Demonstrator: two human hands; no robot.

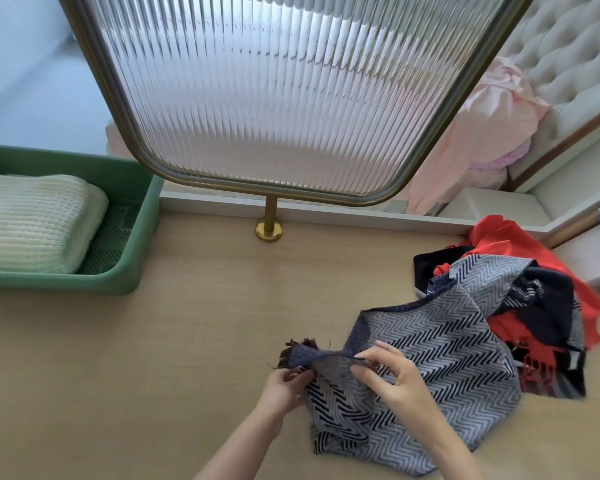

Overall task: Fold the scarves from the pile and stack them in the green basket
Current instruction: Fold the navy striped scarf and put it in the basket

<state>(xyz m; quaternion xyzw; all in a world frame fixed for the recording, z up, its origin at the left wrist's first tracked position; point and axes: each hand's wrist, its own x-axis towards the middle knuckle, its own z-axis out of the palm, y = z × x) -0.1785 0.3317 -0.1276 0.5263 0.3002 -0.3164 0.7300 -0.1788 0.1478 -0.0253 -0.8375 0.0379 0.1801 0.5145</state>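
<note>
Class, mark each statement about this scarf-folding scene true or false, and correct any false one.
1. The left hand and the right hand both hold the zigzag scarf. True.
2. The green basket is empty. False: a folded cream scarf lies in it.
3. The green basket sits to the left of the hands. True.
4. The pile holds only blue scarves. False: a red scarf shows in it too.
</note>
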